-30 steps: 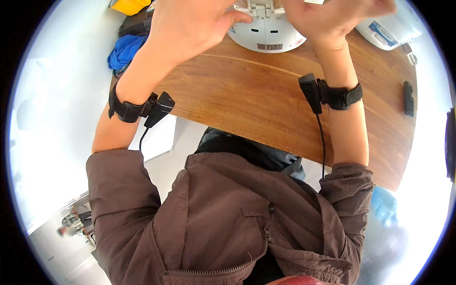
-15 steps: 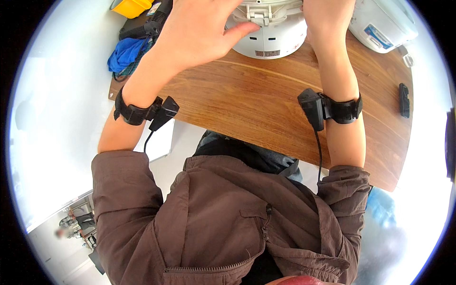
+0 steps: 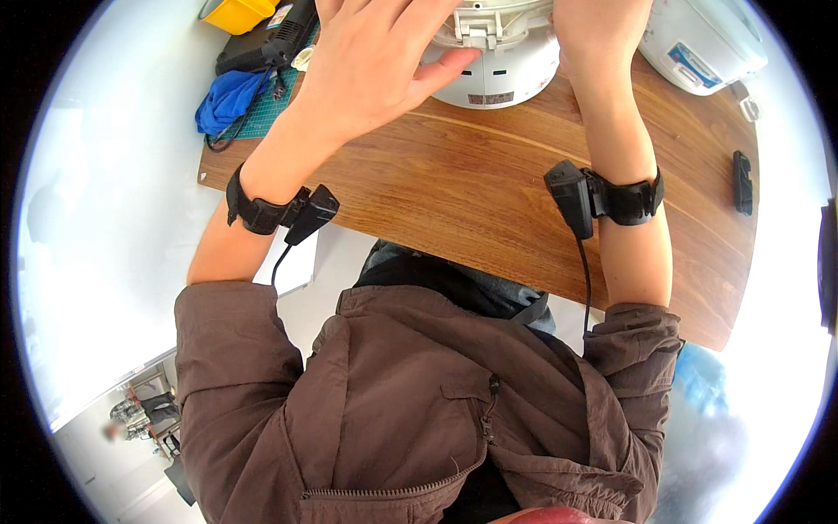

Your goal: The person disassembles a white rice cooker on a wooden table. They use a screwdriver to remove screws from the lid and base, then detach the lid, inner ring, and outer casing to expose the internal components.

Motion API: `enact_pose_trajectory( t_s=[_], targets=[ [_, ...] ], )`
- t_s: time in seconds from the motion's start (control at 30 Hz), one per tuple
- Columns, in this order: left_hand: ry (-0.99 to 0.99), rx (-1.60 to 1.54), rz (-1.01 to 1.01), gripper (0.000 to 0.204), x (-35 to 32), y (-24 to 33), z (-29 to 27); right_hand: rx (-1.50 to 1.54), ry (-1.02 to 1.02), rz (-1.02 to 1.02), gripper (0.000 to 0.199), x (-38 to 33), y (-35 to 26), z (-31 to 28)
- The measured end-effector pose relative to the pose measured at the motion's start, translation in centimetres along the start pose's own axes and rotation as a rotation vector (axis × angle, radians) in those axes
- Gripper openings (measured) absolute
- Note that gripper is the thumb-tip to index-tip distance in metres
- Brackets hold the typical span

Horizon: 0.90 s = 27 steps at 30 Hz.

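Hands (image 3: 371, 74) (image 3: 602, 35) over wooden table (image 3: 471, 183), bright room (image 3: 105, 192)

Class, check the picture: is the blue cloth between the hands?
No: the blue cloth lies to the left of both the left hand and the right hand.

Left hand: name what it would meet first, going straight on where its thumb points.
The left hand would probably meet the rounded white appliance; depth leaves unclear whether they already touch.
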<state>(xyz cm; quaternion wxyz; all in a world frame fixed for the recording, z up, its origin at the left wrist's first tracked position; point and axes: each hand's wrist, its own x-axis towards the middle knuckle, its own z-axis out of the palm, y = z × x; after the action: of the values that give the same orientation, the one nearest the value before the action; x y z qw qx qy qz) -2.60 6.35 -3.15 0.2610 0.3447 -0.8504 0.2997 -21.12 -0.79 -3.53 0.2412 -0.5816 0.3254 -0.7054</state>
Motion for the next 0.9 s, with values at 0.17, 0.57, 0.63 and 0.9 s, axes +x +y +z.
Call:
enact_pose_trajectory(
  t_s=[0.17,0.57,0.63,0.9],
  targets=[
    [0.05,0.049,0.019,0.058,-0.6,-0.4,0.5,0.071,0.028,-0.05,0.048,-0.6,-0.3,0.4],
    [0.24,0.05,0.134,0.038,0.1,0.2,1.2,-0.038,-0.005,0.073,0.049,0.3,0.2,0.0],
    [0.268,0.087,0.172,0.029,0.1,0.0,1.4,-0.048,0.012,0.025,0.048,0.3,0.2,0.3],
    [0.241,0.16,0.301,0.019,2.3,-3.1,-0.6,-0.014,0.036,-0.079,0.046,2.3,-2.5,1.1]
  ],
)
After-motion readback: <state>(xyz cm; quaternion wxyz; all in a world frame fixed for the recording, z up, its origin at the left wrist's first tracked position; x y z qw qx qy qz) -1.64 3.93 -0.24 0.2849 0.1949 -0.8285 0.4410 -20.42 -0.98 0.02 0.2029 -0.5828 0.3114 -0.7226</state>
